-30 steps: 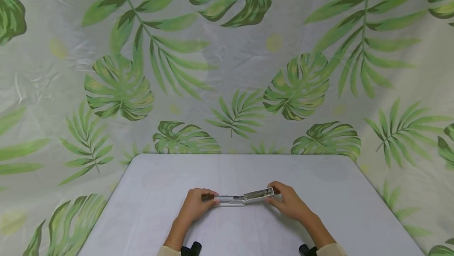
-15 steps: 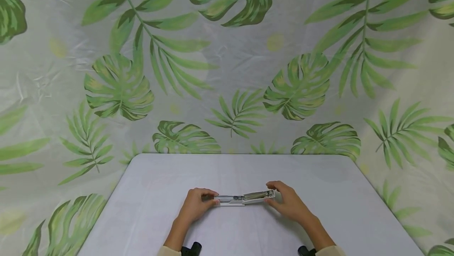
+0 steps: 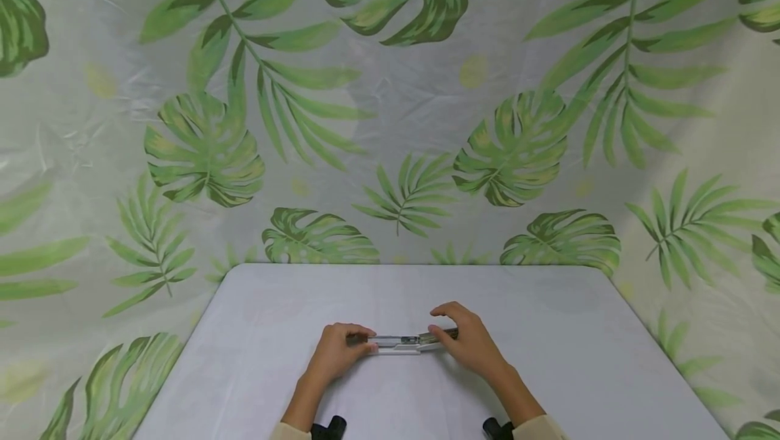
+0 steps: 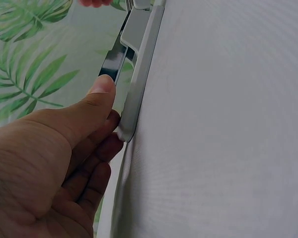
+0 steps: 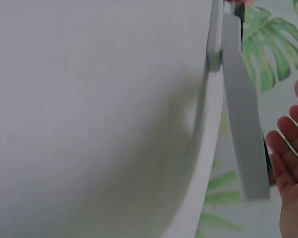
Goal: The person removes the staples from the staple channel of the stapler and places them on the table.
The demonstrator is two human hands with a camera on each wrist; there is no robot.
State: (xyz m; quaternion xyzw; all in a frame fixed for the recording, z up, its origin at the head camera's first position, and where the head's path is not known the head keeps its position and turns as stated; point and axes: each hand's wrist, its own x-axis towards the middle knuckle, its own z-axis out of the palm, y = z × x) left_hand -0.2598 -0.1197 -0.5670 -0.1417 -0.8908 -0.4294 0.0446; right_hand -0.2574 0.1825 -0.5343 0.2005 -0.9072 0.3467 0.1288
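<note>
A white stapler (image 3: 399,351) lies on the table in the head view, its cover swung far back to the right so the metal magazine shows. At its left end my left hand (image 3: 334,352) pinches the base and magazine between thumb and fingers; the left wrist view shows the thumb on the dark metal rail (image 4: 111,64). My right hand (image 3: 472,342) hovers over the swung-back cover, partly hiding it. In the right wrist view its fingers (image 5: 288,139) are loosely extended beside the pale cover (image 5: 246,124), not gripping it.
A white-covered table (image 3: 292,298) with rounded far corners spreads around the hands. Behind it hangs a leaf-patterned curtain (image 3: 414,108). Dark wrist straps (image 3: 329,428) show near the bottom edge.
My right hand has let go of the cover's end and moved left and slightly up over the stapler. The cover has dipped slightly. The left hand stays put.
</note>
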